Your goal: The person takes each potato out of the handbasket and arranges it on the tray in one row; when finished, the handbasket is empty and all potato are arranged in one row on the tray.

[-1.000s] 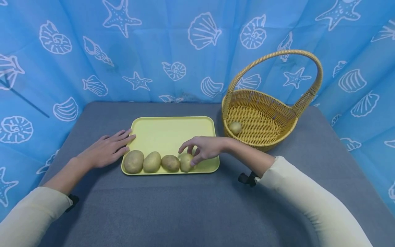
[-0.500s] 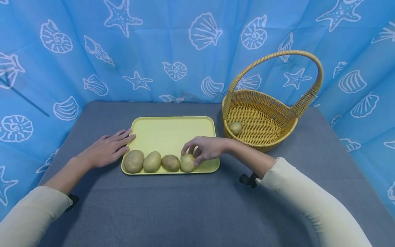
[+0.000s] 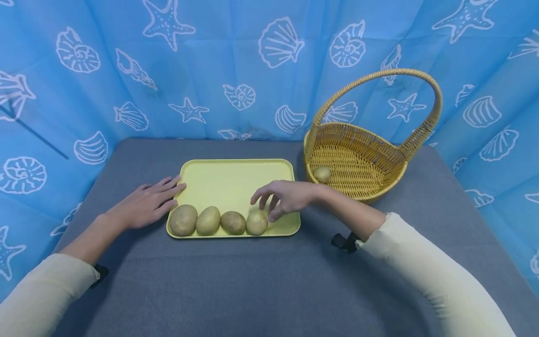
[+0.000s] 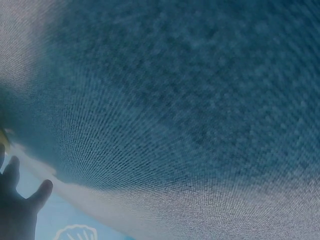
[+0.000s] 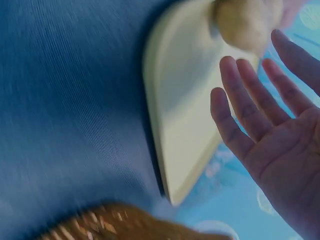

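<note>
Several potatoes line the near edge of a pale yellow tray (image 3: 227, 175), from a large one (image 3: 183, 220) at the left to a smaller light potato (image 3: 257, 222) at the right. My right hand (image 3: 290, 196) hovers just above and right of that light potato, fingers spread and holding nothing. The right wrist view shows its palm (image 5: 290, 145) with the fingers apart. My left hand (image 3: 145, 203) lies flat at the tray's left edge, fingertips over the rim. Only part of the left hand (image 4: 17, 200) appears in the left wrist view.
A wicker basket (image 3: 351, 171) with a tall handle stands right of the tray, one small potato (image 3: 322, 174) inside it. Both rest on a grey cloth-covered table (image 3: 236, 285). A blue curtain (image 3: 202, 56) with shell prints hangs behind.
My right hand has let go of the light potato at the row's right end and moved slightly up and right. The left hand stays in place.
</note>
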Tool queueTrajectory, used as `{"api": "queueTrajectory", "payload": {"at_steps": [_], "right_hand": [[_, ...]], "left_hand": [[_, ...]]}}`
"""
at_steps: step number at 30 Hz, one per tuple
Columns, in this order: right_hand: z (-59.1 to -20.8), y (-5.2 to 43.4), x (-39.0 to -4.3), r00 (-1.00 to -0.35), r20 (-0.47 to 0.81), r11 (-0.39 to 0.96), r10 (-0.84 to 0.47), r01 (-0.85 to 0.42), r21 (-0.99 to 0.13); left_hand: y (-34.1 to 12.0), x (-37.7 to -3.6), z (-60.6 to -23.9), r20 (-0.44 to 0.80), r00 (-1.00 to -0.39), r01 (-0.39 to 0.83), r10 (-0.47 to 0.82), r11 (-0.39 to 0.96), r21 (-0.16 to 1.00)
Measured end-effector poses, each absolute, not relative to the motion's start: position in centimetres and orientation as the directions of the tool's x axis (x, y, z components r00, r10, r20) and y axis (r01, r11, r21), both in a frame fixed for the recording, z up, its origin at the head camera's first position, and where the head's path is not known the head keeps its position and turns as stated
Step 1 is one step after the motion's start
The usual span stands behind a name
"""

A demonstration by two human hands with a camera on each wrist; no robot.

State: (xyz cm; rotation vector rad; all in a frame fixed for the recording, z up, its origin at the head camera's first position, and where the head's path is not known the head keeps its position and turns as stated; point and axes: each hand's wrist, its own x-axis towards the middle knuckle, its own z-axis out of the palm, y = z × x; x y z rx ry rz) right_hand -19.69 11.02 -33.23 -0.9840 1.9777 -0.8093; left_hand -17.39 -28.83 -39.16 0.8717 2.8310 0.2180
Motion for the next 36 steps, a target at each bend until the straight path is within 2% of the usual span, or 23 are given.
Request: {"api": "queueTrajectory", "payload": {"at_steps": [4,11,17,24,29,36], "right_hand": [[-31.4,13.0,-20.1,-0.418,-0.327,0.478,-0.848,-0.337,-0.811],[-28.5,16.8,-20.8,-0.541,-0.280,0.524,-0.793,-0.372,-0.766],[-26.6,20.0,-21.5,-0.618,-0.287,0.599,-0.732,-0.383,-0.704],[-25.9,22.6,-22.8,-0.607,-0.432,0.709,-0.667,-0.338,-0.619],[-26.7,23.7,-23.8,-0.610,-0.480,0.736,-0.631,-0.273,-0.619],[-27.4,24.3,-25.1,-0.616,-0.512,0.768,-0.599,-0.259,-0.586]], "left_hand": [[-28.7,-17.4,-39.1,-0.120,-0.813,0.543,0.569,0.817,0.195],[-28.8,-17.4,-38.8,-0.128,-0.816,0.536,0.564,0.820,0.200],[-28.9,-17.2,-38.6,-0.136,-0.819,0.531,0.557,0.826,0.186],[-28.9,-17.2,-38.7,-0.140,-0.821,0.527,0.554,0.829,0.187],[-28.9,-17.2,-38.8,-0.129,-0.817,0.537,0.563,0.822,0.188],[-28.7,-17.3,-39.0,-0.133,-0.817,0.534,0.562,0.823,0.195]]}}
